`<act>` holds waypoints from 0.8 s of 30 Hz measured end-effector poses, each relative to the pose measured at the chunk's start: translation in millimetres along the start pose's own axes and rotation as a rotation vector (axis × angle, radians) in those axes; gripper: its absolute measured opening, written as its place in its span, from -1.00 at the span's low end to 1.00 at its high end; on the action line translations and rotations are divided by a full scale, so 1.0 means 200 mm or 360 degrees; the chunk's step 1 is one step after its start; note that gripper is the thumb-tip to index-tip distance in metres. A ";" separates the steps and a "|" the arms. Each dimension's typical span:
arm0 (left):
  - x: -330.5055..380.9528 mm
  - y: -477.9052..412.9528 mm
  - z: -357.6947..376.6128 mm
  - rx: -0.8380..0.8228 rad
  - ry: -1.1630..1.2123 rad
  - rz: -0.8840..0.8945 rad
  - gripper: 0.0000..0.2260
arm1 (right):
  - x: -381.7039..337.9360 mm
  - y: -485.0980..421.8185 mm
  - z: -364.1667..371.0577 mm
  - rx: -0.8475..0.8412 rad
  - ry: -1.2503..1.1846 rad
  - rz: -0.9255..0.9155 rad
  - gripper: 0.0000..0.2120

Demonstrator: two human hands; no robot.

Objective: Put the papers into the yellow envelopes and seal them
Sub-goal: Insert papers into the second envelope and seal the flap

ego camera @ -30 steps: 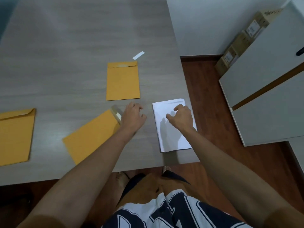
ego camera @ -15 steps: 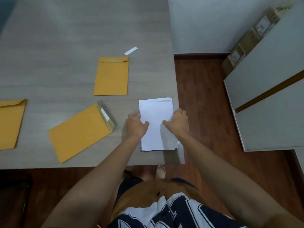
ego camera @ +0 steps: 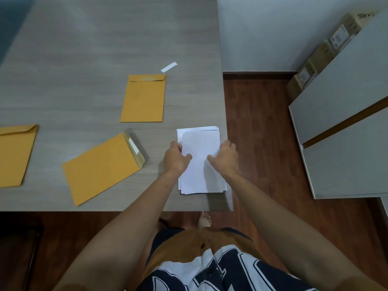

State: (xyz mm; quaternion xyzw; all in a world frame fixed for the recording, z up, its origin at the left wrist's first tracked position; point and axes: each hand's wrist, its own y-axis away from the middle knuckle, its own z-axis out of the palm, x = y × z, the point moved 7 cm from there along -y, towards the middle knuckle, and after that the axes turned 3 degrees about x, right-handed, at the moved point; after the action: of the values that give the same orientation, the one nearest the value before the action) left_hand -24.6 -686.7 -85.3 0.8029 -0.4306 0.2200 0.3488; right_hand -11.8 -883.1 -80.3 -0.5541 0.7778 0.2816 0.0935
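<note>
Both your left hand (ego camera: 176,158) and right hand (ego camera: 225,159) pinch the top sheet (ego camera: 200,164), newly off the stack (ego camera: 197,130); surface (ego camera: 189,97) edge beside right fingers (ego camera: 227,144).

The grey wood-grain table (ego camera: 84,49) before me bears three yellow envelopes lying flat: the far envelope (ego camera: 143,99) with its flap folded down, the slanted envelope (ego camera: 100,166) nearer me with its flap open, and the left envelope (ego camera: 14,156), cut off by the edge of view. A small white strip (ego camera: 169,67) lies just beyond the far envelope. The stack of white papers (ego camera: 199,175) sits by the table's near right corner
</note>
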 end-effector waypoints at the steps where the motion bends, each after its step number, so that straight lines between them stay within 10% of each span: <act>1: 0.00 0.00 0.01 -0.0021 -0.0018 0.0004 -0.74 | 0.00 0.00 0.00 -0.0001 -0.0002 0.0005 -0.45; 24: 0.06 0.04 0.01 0.0079 -0.0478 0.0536 -0.54 | 0.01 0.00 0.01 0.0042 0.0003 0.0014 -0.44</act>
State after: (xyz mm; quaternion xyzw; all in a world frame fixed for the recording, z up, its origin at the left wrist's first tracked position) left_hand -24.6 -697.0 -75.3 0.7516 -0.6001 0.1636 0.2194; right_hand -12.7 -883.5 -82.3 -0.5497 0.7839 0.2713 0.0990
